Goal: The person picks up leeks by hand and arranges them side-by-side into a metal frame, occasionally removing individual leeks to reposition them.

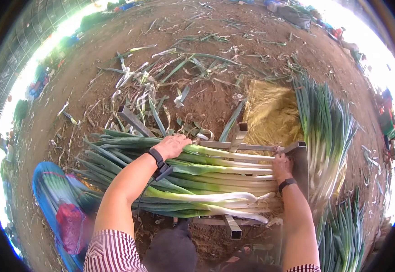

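L hand [172,146] lies palm down on the leek stack [215,181], fingers spread loosely over its far edge, not clamped. R hand [281,167] sits at the white root ends, just beside the upright end plate [301,163]; fingers bent, can't tell if pinching. Stack lies across a metal frame [234,229]. Tight on the R side: another leek pile [326,131] close behind the plate. Bare dirt ground [234,54] beyond, w/ trimmed leaves [147,90] and a yellow sheet [270,113].

Left hand [172,146], right hand [282,167] on leeks [215,179] (metal frame [252,147])
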`<state>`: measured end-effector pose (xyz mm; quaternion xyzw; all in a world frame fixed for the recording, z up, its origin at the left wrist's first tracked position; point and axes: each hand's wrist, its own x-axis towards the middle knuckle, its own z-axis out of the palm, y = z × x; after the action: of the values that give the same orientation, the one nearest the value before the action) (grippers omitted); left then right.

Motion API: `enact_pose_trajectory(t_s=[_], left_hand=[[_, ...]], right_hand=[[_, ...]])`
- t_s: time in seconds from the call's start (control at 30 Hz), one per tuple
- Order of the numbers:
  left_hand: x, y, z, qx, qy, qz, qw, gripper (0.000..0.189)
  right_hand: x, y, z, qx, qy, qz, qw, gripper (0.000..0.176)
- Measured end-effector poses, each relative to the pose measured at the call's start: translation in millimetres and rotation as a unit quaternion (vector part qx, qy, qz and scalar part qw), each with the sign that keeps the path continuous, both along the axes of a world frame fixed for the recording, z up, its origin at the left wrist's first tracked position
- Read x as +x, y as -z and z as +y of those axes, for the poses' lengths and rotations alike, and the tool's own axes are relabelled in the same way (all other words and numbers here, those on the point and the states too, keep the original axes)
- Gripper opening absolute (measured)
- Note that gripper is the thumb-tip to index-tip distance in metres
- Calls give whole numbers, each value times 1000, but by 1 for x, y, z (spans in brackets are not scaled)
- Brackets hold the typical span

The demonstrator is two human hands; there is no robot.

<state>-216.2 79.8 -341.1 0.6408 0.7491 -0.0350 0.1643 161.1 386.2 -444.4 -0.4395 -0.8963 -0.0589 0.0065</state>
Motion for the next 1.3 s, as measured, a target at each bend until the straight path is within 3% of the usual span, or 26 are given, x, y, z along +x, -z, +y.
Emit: enact_pose_trajectory(t_s=[0.07,0.27,0.37,0.47,0.63,0.73,0.9,1.1,1.3], left_hand=[[-6,-4,4,-20,-22,-60,998,49],[-37,-18,42,-215,-95,-220,947,52],[-52,-11,55,-267,-98,-201,937,62],[-52,-9,53,-261,-131,-236,927,66],[-37,8,44,-208,-198,-200,937,76],[-37,14,42,-184,-195,-195,943,75],[-29,9,38,-93,-77,-103,987,64],[-16,14,33,-115,-65,-37,991,61],[-15,19,28,-154,-88,-79,981,61]], right_hand=[[-1,-22,-15,101,-72,-17,992,12],[2,-24,-19,61,-77,-20,995,8],[1,-22,-14,26,-94,-36,995,17],[-1,-27,-14,7,-70,-50,996,9],[-4,-45,-19,-61,-72,-43,995,14],[0,-39,-18,-71,-63,-15,995,17],[0,-28,-10,-83,-43,3,996,20],[-7,-35,-10,-92,-20,-37,995,23],[-13,-36,-10,-113,-20,-105,988,23]])
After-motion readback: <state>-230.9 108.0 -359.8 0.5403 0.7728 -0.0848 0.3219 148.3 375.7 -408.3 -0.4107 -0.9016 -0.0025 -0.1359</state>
